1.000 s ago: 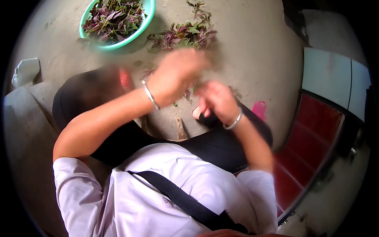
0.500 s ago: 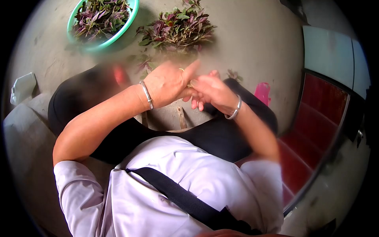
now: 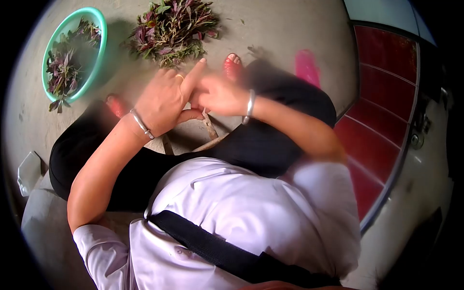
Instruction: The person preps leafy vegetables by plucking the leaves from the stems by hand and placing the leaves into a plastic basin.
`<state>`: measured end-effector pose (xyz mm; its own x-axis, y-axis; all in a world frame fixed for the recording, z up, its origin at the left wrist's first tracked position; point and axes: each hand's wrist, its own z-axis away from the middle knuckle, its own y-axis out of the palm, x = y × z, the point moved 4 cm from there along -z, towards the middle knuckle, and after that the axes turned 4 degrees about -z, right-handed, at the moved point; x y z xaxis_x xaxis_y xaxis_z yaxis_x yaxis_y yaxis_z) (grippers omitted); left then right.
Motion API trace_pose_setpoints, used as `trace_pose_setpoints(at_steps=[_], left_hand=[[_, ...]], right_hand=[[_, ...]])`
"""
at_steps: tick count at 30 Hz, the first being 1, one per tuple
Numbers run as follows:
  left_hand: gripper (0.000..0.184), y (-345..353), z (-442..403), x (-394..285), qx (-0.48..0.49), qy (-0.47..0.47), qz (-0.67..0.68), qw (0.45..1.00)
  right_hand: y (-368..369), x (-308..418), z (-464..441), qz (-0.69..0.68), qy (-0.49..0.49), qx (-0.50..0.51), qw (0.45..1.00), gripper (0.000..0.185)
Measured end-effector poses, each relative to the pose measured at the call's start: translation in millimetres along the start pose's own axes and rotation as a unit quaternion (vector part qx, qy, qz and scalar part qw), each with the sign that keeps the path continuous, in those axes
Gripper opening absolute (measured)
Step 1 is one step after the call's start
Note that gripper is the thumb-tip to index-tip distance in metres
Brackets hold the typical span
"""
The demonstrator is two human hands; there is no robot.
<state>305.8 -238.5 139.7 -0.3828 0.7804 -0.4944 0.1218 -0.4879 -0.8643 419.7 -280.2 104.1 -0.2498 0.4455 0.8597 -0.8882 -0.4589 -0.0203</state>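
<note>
My left hand (image 3: 163, 100) and my right hand (image 3: 218, 94) meet in front of my knees, above a low wooden stool frame (image 3: 209, 126). The left index finger and thumb stretch apart around the right fingers; its other fingers are partly blurred. The right fingers are bent in against the left hand, and whatever they may hold is hidden. Just beyond the hands, a pile of purple-green leafy stems (image 3: 171, 29) lies on the floor. To the left, a tilted turquoise basin (image 3: 103, 48) holds more leafy stems (image 3: 65, 72).
Red footwear shows on my feet (image 3: 233, 67) near the pile. A pink plastic item (image 3: 308, 67) lies on the floor beside my right knee. Red tiles (image 3: 372, 140) run along the right side. A pale, clear-looking object (image 3: 30, 174) is at far left.
The view has shifted, so the pile and basin appear further left. My hands remain together; the right fingers, spread and visible before, are now bent in and partly hidden by the left hand.
</note>
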Motion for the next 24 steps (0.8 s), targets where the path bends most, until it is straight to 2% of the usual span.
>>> trace_pose_setpoints(at_steps=[2,4,6,8,10,12,14,15,16,18,19,20,22,24], left_hand=[[0.093,-6.9,-3.0,-3.0,-0.080,0.020,-0.050,0.995],[0.086,-18.9,-5.8,1.7,-0.132,-0.015,-0.057,0.990],[0.080,-21.8,-2.4,12.4,-0.157,-0.054,-0.046,0.985],[0.074,-16.0,2.2,21.7,-0.125,-0.093,-0.020,0.988],[0.072,-5.2,7.9,29.5,-0.063,-0.148,0.013,0.987],[0.070,0.7,11.0,27.0,-0.032,-0.119,-0.004,0.992],[0.070,-0.1,13.0,15.9,0.016,-0.110,-0.009,0.994],[0.069,-0.1,14.4,12.1,0.036,-0.108,-0.023,0.993],[0.068,2.3,16.0,9.2,0.050,-0.094,-0.030,0.994],[0.065,7.6,21.4,8.6,0.077,-0.079,-0.046,0.993],[0.060,7.8,23.6,5.8,0.138,-0.084,-0.073,0.984],[0.056,14.0,29.9,6.2,0.103,-0.057,-0.090,0.989],[0.055,20.0,35.9,4.6,0.175,-0.042,-0.083,0.980],[0.053,25.5,42.6,5.5,0.165,-0.033,-0.098,0.981]], right_hand=[[-17.7,5.6,6.7,-0.036,0.059,-0.041,0.997,0.021],[-49.7,-14.9,9.7,-0.115,0.032,-0.159,0.980,0.023],[-100.9,-39.4,15.0,-0.028,0.055,-0.262,0.963,0.025],[-148.1,-73.4,25.2,-0.048,0.080,-0.356,0.930,0.025],[-186.1,-106.4,35.7,-0.022,0.138,-0.392,0.909,0.026],[-214.5,-143.7,45.8,-0.035,0.167,-0.439,0.882,0.030],[-274.9,-246.3,51.3,-0.084,0.230,-0.388,0.889,0.036],[-291.3,-278.9,61.1,0.118,0.283,-0.360,0.881,0.038],[-303.9,-303.3,66.8,0.316,0.322,-0.315,0.835,0.041],[-303.1,-298.8,50.4,0.500,0.363,-0.253,0.744,0.044],[-287.5,-278.6,47.2,0.499,0.383,-0.246,0.737,0.045],[-271.2,-256.4,40.4,0.498,0.404,-0.238,0.730,0.046],[-237.7,-213.6,0.0,0.482,0.289,-0.228,0.795,0.033],[-197.9,-174.9,-39.9,0.455,0.153,-0.228,0.847,0.026]])
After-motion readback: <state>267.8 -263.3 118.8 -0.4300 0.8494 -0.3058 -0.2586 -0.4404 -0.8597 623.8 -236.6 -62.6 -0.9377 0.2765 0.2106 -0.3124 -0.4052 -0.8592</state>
